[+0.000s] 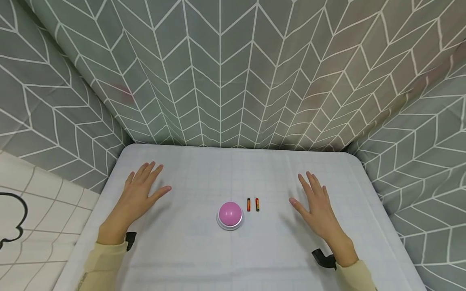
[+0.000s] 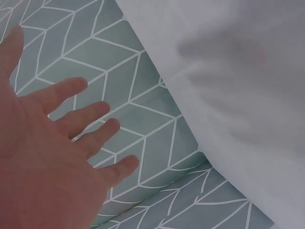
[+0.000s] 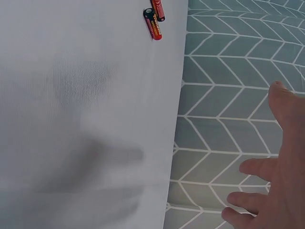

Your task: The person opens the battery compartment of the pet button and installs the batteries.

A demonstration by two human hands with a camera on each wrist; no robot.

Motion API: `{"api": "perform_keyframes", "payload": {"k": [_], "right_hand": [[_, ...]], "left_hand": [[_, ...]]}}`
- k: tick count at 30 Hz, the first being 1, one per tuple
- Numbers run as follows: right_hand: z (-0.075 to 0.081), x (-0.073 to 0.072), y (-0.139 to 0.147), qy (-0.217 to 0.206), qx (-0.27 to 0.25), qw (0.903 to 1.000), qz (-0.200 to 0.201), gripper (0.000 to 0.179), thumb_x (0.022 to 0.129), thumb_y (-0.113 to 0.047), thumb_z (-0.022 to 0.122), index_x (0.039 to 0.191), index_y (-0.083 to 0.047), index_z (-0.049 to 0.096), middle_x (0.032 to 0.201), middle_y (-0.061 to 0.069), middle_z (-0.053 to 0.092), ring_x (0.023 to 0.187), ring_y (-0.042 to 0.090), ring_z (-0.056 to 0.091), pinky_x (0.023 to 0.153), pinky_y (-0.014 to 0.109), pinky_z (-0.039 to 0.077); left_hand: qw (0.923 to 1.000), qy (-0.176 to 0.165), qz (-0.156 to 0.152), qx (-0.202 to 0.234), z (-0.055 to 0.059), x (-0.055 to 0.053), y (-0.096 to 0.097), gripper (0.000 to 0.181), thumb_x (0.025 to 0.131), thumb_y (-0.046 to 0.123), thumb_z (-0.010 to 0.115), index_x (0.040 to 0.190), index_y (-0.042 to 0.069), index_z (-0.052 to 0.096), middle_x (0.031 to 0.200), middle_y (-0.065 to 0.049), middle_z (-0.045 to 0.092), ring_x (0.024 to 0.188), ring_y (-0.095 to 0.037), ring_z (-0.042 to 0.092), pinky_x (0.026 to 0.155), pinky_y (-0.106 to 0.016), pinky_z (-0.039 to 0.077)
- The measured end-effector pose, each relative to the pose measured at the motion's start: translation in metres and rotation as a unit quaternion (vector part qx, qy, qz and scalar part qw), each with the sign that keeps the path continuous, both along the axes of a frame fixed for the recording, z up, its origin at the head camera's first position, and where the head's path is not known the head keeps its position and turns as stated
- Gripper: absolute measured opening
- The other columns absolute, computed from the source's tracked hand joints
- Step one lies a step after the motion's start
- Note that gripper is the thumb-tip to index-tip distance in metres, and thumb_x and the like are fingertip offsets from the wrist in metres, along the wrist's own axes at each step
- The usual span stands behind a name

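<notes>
A pink dome with a silvery-white ring base [image 1: 230, 215] sits near the middle of the white table. Just right of it lie two small red-and-black batteries, a left battery [image 1: 248, 204] and a right battery [image 1: 257, 204], side by side and apart. My left hand [image 1: 136, 198] hovers over the table's left part, fingers spread, holding nothing. Over the right part my right hand [image 1: 319, 210] is held up likewise, its fingers straight and spread. In the right wrist view a battery [image 3: 153, 24] shows near the top edge, with the other partly cut off.
A white cloth covers the table [image 1: 182, 250]. Grey-green curtains [image 1: 220, 72] with white chevron lines hang behind it and at both sides. White tile-patterned fabric [image 1: 43, 218] lies at the left. Dark straps [image 1: 324, 258] sit at the wrists.
</notes>
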State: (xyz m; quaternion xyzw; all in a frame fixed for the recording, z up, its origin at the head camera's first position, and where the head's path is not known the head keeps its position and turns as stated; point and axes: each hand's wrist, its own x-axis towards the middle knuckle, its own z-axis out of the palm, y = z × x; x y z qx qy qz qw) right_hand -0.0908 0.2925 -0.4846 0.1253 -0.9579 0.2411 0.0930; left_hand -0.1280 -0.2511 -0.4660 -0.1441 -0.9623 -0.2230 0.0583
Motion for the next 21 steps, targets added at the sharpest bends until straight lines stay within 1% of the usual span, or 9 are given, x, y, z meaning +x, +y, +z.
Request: {"api": "perform_keyframes", "payload": {"k": [5,10,12,16,21], "right_hand": [[0.000,0.005,-0.006,-0.013,0.001,0.9999,-0.002,0.080,0.101,-0.041,0.071,0.166,-0.012,0.032,0.170,0.025,0.026,0.156,0.050,0.025,0.118,0.077,0.022],[-0.002,0.011,-0.013,-0.052,-0.003,0.9986,-0.007,0.077,0.103,-0.046,0.067,0.164,-0.013,0.035,0.167,0.023,0.032,0.151,0.049,0.033,0.116,0.073,0.032],[-0.003,0.013,-0.016,-0.062,-0.006,0.9980,-0.007,0.075,0.103,-0.047,0.066,0.163,-0.012,0.037,0.165,0.022,0.036,0.151,0.047,0.035,0.116,0.071,0.034],[-0.003,0.017,-0.024,-0.065,-0.017,0.9977,0.002,0.073,0.102,-0.046,0.068,0.160,-0.010,0.042,0.161,0.020,0.042,0.150,0.043,0.038,0.117,0.067,0.036],[-0.005,0.019,-0.038,-0.069,-0.028,0.9970,0.019,0.074,0.101,-0.049,0.070,0.159,-0.011,0.044,0.161,0.016,0.044,0.150,0.039,0.040,0.118,0.063,0.039]], "left_hand": [[0.9997,-0.022,-0.007,0.008,-0.002,0.001,0.004,0.078,0.102,0.051,0.065,0.160,0.005,0.041,0.167,-0.028,0.034,0.156,-0.050,0.025,0.121,-0.077,0.016],[0.9994,-0.026,-0.016,0.018,-0.007,0.001,0.010,0.076,0.102,0.048,0.067,0.159,0.004,0.043,0.166,-0.027,0.035,0.154,-0.051,0.028,0.120,-0.075,0.022],[0.9991,-0.029,-0.021,0.025,-0.009,0.001,0.013,0.075,0.102,0.047,0.067,0.158,0.004,0.043,0.166,-0.027,0.035,0.154,-0.051,0.029,0.120,-0.074,0.023],[0.9977,-0.037,-0.035,0.044,-0.014,0.003,0.020,0.075,0.103,0.046,0.067,0.159,0.004,0.042,0.166,-0.026,0.036,0.153,-0.050,0.031,0.121,-0.071,0.025],[0.9946,-0.060,-0.049,0.069,-0.018,0.006,0.035,0.075,0.103,0.047,0.067,0.160,0.005,0.041,0.167,-0.023,0.037,0.154,-0.046,0.032,0.122,-0.069,0.028]]}}
